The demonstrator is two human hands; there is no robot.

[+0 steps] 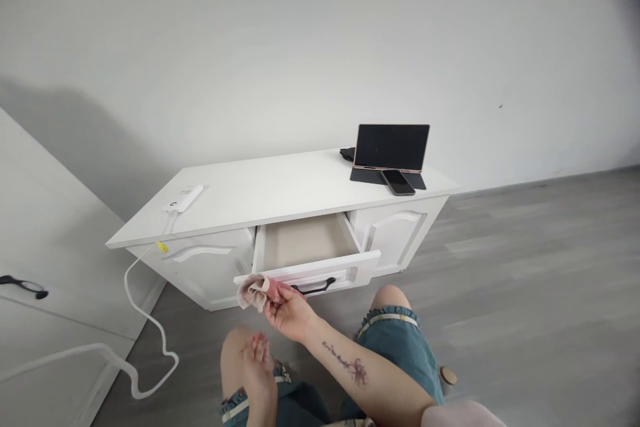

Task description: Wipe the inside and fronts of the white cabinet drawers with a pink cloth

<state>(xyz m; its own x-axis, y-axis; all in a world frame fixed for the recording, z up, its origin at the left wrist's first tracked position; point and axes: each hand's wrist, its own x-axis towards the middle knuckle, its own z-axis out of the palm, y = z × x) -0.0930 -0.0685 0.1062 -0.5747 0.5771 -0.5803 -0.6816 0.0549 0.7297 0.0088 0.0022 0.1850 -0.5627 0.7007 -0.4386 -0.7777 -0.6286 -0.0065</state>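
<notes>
In my right hand point(293, 315) is a crumpled pink and pale cloth point(257, 290), gripped between the fingers and thumb. It is in front of the left end of a white drawer point(320, 267), which is pulled out so that its beige bottom shows. A black handle point(320, 285) on the drawer front is just beyond my right fingers. My left hand point(259, 367) is lower down by my left knee, palm turned up and fingers loosely curled, with nothing visible in it.
On the white cabinet point(250, 187) are a tablet on a stand point(393, 147), a dark phone point(399, 183), a black item point(347, 154) and a white power strip point(184, 200). Its white cord point(135, 303) hangs over the left. A white door with a black handle point(24, 285) is at left.
</notes>
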